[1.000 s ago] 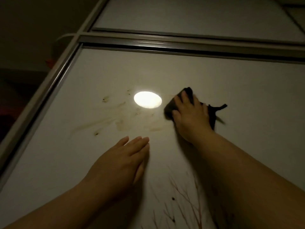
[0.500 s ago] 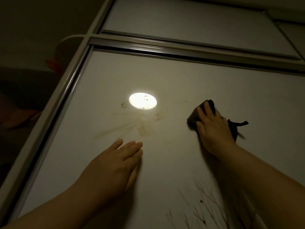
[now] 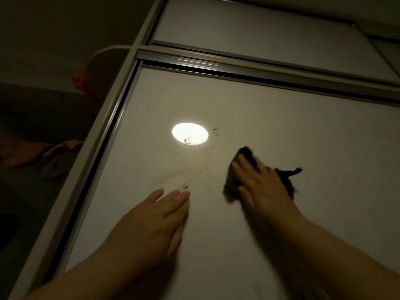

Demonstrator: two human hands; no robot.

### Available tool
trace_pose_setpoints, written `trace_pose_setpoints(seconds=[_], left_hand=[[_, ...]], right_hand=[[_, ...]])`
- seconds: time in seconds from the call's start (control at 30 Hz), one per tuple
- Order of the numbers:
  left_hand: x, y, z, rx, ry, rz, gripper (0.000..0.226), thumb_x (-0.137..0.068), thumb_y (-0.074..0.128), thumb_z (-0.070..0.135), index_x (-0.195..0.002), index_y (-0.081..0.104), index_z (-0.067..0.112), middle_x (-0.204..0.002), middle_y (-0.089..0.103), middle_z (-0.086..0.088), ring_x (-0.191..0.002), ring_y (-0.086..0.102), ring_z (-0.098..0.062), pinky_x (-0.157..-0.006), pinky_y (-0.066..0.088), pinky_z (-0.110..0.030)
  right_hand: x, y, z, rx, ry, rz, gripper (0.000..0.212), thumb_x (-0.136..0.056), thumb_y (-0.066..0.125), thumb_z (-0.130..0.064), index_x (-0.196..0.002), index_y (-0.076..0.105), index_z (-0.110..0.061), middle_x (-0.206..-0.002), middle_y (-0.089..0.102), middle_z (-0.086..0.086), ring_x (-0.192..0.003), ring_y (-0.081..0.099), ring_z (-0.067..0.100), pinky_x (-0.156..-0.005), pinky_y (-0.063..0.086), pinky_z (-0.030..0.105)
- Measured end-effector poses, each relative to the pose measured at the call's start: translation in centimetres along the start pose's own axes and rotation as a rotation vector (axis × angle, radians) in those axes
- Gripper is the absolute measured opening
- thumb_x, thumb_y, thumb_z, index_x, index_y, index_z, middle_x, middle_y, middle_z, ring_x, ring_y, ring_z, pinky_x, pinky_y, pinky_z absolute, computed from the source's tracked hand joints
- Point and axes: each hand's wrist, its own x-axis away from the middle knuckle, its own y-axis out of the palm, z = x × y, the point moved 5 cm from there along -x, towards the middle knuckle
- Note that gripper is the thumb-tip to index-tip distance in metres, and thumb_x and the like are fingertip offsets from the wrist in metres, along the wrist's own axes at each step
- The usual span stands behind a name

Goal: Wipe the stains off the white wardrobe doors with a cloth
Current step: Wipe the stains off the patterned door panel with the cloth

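Change, cloth: the dark cloth (image 3: 232,182) has slid back toward the left edge of the wardrobe door (image 3: 313,137) since half a second ago and now sits just right of the brown stains (image 3: 179,174); it and the hand on it are motion-blurred, where before they were sharp.
Change, light: the bright light spot (image 3: 190,134) has shifted toward the door's left edge; the small dark specks (image 3: 216,131) that lay in and left of it now lie at its right rim.
Change, left hand: it keeps its place below the stains.
Right hand: the right hand (image 3: 262,185) reaches up from the lower right corner, palm down on the cloth, fingers stretched toward the door's top edge.
Right grip: spread flat, pressing the cloth to the door, not curled round it; a ragged tail of cloth sticks out on the hand's right side.
Left hand: the left hand (image 3: 155,221) lies flat on the door, fingers straight and together, tips just short of a dark fleck (image 3: 185,187).
Left grip: flat and holding nothing.
Stains: faint streaks fan from below the light spot toward the left edge, unwiped.
Door frame: a metal rail (image 3: 216,66) runs along the top edge, with an upper panel (image 3: 259,24) above it.
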Motion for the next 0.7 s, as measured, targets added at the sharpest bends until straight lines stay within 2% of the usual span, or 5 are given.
trace_pose_setpoints(seconds=[0.2,0.37,0.5,0.6,0.7], left_hand=[[0.9,-1.4,-4.8,-0.057,-0.102,-0.045,0.046,-0.087,0.034,0.027,-0.114,0.065,0.007,-0.124,0.059,-0.010,-0.109,0.059,-0.022,-0.101,0.025,-0.034],[2.3,-2.5,-7.0,-0.098,-0.167,-0.047,0.049,-0.092,0.027,0.030,-0.114,0.065,0.007,-0.124,0.059,-0.011,-0.109,0.059,-0.021,-0.104,0.020,-0.032],[3.6,-1.6,-8.4,-0.113,-0.221,-0.075,0.049,-0.087,0.032,0.029,-0.114,0.064,0.006,-0.121,0.061,-0.011,-0.105,0.061,-0.022,-0.105,0.016,-0.029],[3.9,-1.1,-8.7,-0.113,-0.246,-0.079,0.049,-0.083,0.035,0.029,-0.114,0.064,0.006,-0.121,0.061,-0.011,-0.103,0.062,-0.023,-0.100,0.020,-0.029],[4.0,-1.3,-8.8,-0.130,-0.240,-0.073,0.049,-0.081,0.035,0.028,-0.113,0.065,0.006,-0.121,0.062,-0.011,-0.103,0.062,-0.022,-0.100,0.022,-0.031]], right_hand=[[-9.1,-2.0,2.2,-0.020,0.311,0.082,0.052,-0.099,0.022,-0.034,-0.148,0.012,-0.023,-0.158,-0.002,-0.002,-0.142,0.001,0.028,-0.112,0.007,0.052],[-13.9,-1.9,-4.9,-0.045,0.180,0.065,0.054,-0.098,0.023,-0.036,-0.149,0.009,-0.023,-0.158,-0.002,-0.003,-0.143,-0.001,0.027,-0.112,0.005,0.050],[-11.9,-1.1,-9.7,-0.023,-0.001,0.042,0.055,-0.098,0.024,-0.038,-0.149,0.006,-0.028,-0.157,-0.005,-0.007,-0.143,-0.005,0.021,-0.113,0.003,0.047],[-8.4,-0.6,-10.6,-0.018,-0.144,0.031,0.053,-0.099,0.025,-0.039,-0.149,0.007,-0.031,-0.156,-0.004,-0.011,-0.143,-0.006,0.017,-0.113,-0.001,0.041],[-8.0,-1.1,-9.1,-0.012,-0.125,0.048,0.052,-0.097,0.022,-0.039,-0.148,0.012,-0.031,-0.156,0.001,-0.011,-0.143,0.001,0.018,-0.112,0.006,0.041]])
